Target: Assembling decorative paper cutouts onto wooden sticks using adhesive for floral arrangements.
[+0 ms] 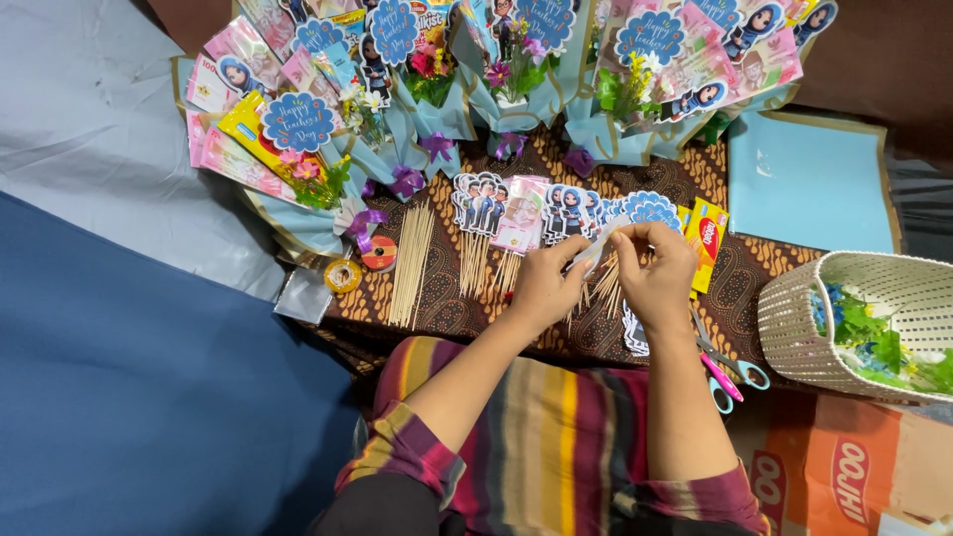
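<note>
- Bouquets (417, 89): far row across the scene, wrapped in pale blue paper with purple bows; each carries scalloped blue round signs, small cartoon-figure cut-outs, pink notes and flat snack packets.
- Yellow packet (250, 131): far left, long and flat, tucked in the leftmost bouquet.
- Cut-out figures on sticks (486, 203): centre, a fanned row lying on the brown batik cloth (447, 308), just beyond the hands.
- Bare wooden skewers (412, 263): left of the cut-outs, lying in a loose bundle.
- Tape rolls (378, 253): two small rounds, one red, one yellow, left of the skewers.
- Yellow-and-red carton (707, 243): small, upright oblong, just right of the right hand.
- Pale blue paper sheet (809, 179): far right, flat.
- White woven basket (794, 318): near right, holding green and blue artificial sprigs.
- Scissors (725, 377): pink and blue handles, near the right wrist.
- Left hand (541, 288): grip pinched together on a thin pale strip (599, 248).
- Right hand (660, 273): fingers closed on the same strip's far end, above the cloth at centre.
</note>
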